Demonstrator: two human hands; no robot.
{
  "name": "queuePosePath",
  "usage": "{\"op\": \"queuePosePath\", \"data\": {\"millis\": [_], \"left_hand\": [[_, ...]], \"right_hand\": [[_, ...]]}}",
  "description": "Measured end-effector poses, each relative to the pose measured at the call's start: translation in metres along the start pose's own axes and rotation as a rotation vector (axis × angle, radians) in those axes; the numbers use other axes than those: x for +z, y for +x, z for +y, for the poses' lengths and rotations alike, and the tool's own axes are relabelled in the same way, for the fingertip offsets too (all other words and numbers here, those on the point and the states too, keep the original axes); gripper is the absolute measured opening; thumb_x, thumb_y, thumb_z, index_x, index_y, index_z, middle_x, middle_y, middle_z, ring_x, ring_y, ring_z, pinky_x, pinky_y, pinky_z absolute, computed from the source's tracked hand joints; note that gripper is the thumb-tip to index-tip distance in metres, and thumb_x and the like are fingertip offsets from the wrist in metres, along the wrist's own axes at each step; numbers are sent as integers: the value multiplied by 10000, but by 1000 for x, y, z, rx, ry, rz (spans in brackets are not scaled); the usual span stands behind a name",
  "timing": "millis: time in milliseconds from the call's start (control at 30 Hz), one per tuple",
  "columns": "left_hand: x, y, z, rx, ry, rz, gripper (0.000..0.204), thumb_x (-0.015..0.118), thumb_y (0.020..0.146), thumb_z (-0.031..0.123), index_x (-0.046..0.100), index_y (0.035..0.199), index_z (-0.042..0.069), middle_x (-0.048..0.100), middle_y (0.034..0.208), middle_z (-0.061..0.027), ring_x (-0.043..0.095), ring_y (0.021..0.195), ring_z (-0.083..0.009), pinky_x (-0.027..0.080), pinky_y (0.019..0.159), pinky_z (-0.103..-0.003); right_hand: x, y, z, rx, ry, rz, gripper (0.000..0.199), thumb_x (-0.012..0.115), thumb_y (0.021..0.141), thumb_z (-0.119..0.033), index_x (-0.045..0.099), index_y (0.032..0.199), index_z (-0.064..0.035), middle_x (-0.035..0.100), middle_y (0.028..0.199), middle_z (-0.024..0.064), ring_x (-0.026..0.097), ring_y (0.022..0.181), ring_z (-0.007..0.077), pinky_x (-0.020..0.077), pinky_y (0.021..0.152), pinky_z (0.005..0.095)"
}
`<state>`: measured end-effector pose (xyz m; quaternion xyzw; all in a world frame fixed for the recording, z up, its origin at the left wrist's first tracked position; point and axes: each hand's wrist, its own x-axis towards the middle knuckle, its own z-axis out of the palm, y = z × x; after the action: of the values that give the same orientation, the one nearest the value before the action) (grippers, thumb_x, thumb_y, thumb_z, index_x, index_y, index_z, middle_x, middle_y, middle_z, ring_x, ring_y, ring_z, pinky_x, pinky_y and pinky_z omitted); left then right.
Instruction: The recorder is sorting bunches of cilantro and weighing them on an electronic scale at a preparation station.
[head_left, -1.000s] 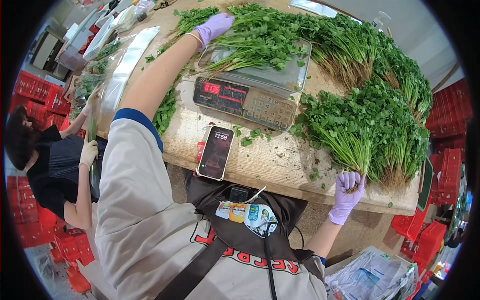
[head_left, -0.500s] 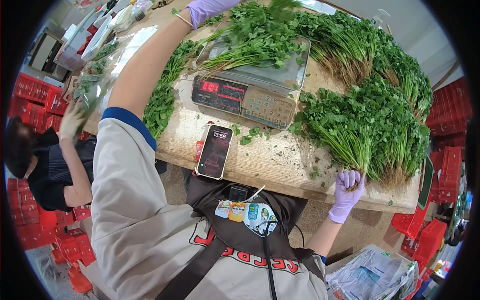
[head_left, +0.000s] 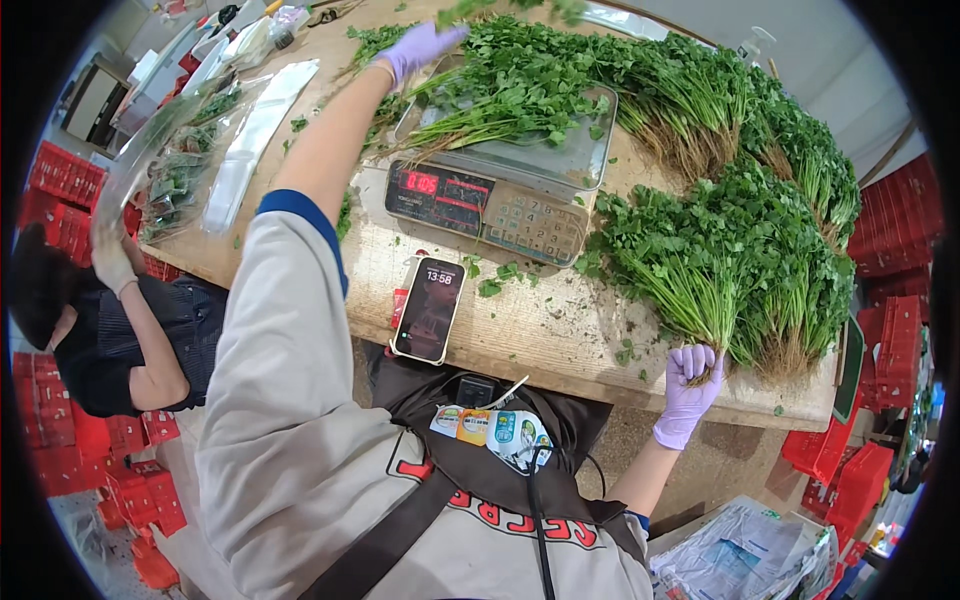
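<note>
Wooden table (head_left: 560,335) runs under both gloved hands, heaped with leafy green herbs. Right hand (head_left: 690,375) is clenched around the root end of a herb bunch (head_left: 690,270) at the near edge; the leaves fan up and away from that fist. Left hand (head_left: 420,45) reaches far past the scale (head_left: 500,185), fingers spread loosely among sprigs; whether it grips any is unclear. A phone (head_left: 428,308) lies below the scale.

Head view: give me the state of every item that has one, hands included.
Scale: switched on, red display lit, herbs on its pan.
Phone: screen lit, flat at the table edge.
Herb bunch on the scale: lying flat, roots pointing left.
Herb bunch at the table edge: gripped at the roots.
Left hand: gloved, reaching over the scale, grip unclear.
Right hand: gloved, closed on the roots.
</note>
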<state>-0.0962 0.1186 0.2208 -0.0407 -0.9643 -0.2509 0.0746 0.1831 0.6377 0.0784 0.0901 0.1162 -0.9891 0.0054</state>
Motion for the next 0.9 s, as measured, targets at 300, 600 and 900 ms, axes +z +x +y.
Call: {"op": "queuePosePath", "data": {"millis": [300,600,900], "left_hand": [[99,-76,12,212,305,-43,525,630,746,294,450,1106,-44,609,842,-274,613,803,-405,486,750,-438],[56,-75,-56,-66,-60,183,521,693,688,224,529,1137,17,630,840,-123,606,677,-184,496,660,-292],[56,-151,-133,-456,-256,263,437,677,650,189,549,1004,-32,633,887,-187,618,826,-286,483,746,-340]], "right_hand": [[-1,1,0,11,-22,73,318,385,952,-271,359,671,-126,277,535,-4,237,449,124,240,553,288],[-1,1,4,23,-39,26,342,421,947,-245,340,636,-127,243,528,-23,214,467,107,219,550,274],[-3,3,10,54,-21,37,327,426,944,-231,331,651,-123,239,542,-18,216,497,113,218,555,277]]}}
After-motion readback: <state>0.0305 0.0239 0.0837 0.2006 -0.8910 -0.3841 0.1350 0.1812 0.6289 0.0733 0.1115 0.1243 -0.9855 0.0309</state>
